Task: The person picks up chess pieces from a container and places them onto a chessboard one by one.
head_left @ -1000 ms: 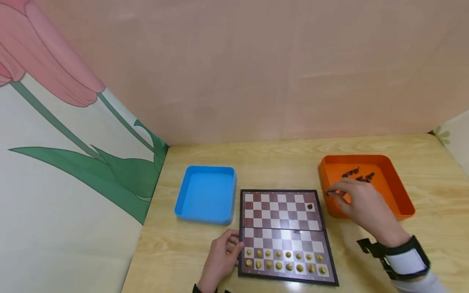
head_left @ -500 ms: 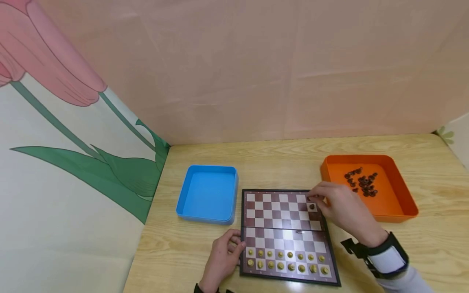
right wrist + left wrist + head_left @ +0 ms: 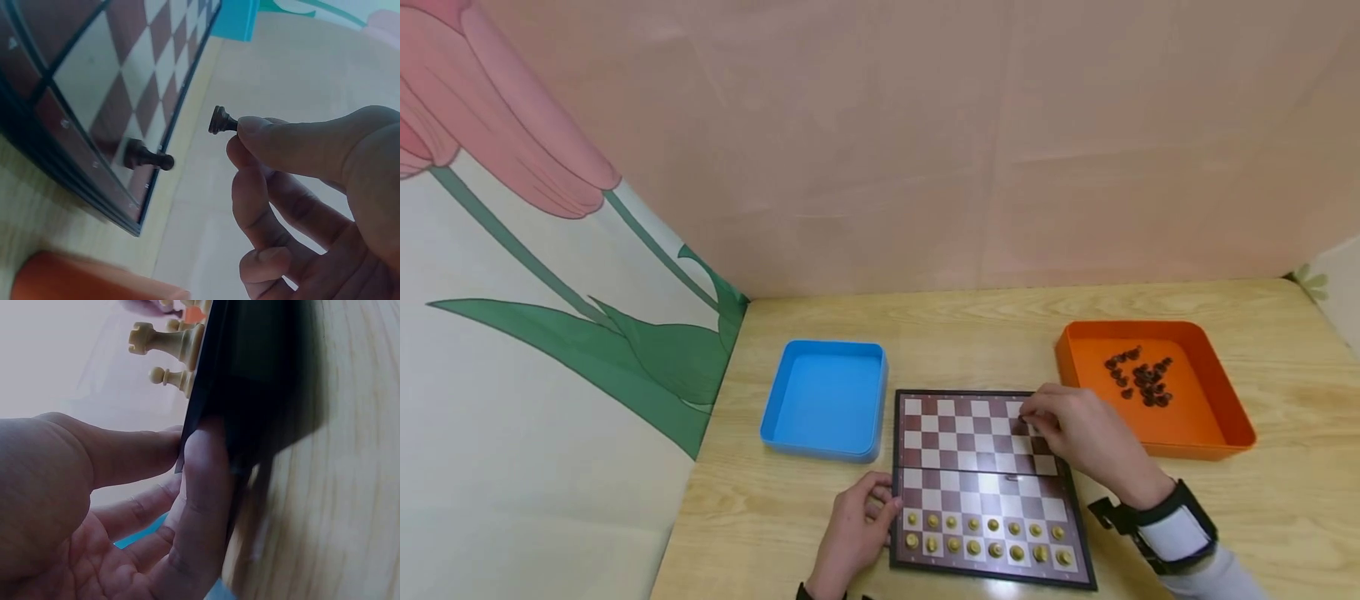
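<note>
The left hand (image 3: 853,525) clamps the left edge of the chessboard (image 3: 955,433) between thumb and fingers. Above its far right part, a dark chess piece (image 3: 221,120), likely light, rigid and slick, is pinched by thumb and forefinger of the right hand (image 3: 1082,433), best held so, base free

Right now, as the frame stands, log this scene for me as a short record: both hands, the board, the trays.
left hand: grips the left edge of the chessboard
right hand: pinches a dark chess piece, held off the board
on board: light pieces in two rows of eight, near side; dark pawn, far right
orange tray: board's right; holds loose dark pieces
blue tray: board's left
</note>
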Motion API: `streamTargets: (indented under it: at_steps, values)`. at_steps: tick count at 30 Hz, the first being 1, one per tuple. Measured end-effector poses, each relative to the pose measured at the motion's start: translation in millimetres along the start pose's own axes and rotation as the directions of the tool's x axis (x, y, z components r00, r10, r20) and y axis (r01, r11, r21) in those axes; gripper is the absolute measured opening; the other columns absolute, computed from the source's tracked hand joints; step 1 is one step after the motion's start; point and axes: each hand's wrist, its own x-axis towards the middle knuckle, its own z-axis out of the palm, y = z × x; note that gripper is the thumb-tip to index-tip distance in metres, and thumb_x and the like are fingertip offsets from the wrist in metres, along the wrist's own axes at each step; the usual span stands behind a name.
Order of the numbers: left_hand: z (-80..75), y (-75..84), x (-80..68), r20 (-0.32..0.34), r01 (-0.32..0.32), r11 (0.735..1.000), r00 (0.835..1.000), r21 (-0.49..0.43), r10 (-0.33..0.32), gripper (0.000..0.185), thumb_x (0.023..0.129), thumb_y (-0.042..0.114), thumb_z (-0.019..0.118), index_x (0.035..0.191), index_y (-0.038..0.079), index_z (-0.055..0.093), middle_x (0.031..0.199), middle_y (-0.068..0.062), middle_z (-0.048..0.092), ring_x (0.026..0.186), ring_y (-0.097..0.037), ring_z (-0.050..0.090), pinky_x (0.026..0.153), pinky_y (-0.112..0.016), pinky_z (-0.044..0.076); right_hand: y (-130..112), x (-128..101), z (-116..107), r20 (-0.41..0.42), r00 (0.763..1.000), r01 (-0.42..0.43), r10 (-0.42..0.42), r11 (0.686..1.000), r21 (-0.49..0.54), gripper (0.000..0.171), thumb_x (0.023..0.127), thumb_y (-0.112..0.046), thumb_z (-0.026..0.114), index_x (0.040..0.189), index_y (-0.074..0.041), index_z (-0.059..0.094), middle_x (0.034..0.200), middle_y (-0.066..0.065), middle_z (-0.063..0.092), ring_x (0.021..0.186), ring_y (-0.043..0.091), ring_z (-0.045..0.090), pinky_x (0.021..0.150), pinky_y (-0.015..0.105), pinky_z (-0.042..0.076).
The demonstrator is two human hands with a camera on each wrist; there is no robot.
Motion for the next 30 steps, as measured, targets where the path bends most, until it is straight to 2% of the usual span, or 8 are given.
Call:
streamTargets:
  at_steps: [9, 20, 30]
  values:
    - [0.7, -0.7, -0.3, -0.008, -0.012, 1.0, 1.0, -0.011, 0.012, 0.025, 0.102, 0.015, 0.073, 0.126, 0.006, 0.068, 0.097, -0.001, 0.068, 0.073, -0.011, 0.066, 0.054, -0.024, 0.062, 5.6, 1.0, 11.9, 0.065, 0.996, -0.064, 0.062, 0.998, 0.026, 0.018, 0.088, 0.0, 0.084, 0.095, -0.017, 0.083, 0.088, -0.006, 0.074, 0.07, 0.005, 0.056, 0.057, 0.02, 0.051]
    - [0.5, -1.5, 0.1, -0.007, -0.008, 1.0, 1.0, -0.005, 0.008, 0.026, 0.102, 0.016, 0.073, 0.126, 0.006, 0.068, 0.098, -0.001, 0.068, 0.074, -0.012, 0.066, 0.055, -0.024, 0.062, 12.1, 0.8, 22.2, 0.069, 0.996, -0.061, 0.06, 0.998, 0.009, 0.017, 0.087, -0.003, 0.086, 0.095, -0.018, 0.084, 0.091, -0.004, 0.076, 0.073, 0.006, 0.059, 0.061, 0.024, 0.056]
    - [-0.3, -2.6, 1.3, 0.009, 0.047, 0.999, 0.999, -0.01, -0.047, 0.028, 0.103, 0.019, 0.073, 0.128, 0.009, 0.068, 0.1, 0.002, 0.068, 0.077, -0.012, 0.067, 0.057, -0.025, 0.063, 10.0, 0.7, 23.9, 0.081, 0.995, -0.066, 0.065, 0.998, 0.011, 0.018, 0.086, -0.005, 0.088, 0.093, -0.021, 0.083, 0.091, -0.006, 0.075, 0.074, 0.004, 0.059, 0.061, 0.025, 0.056]
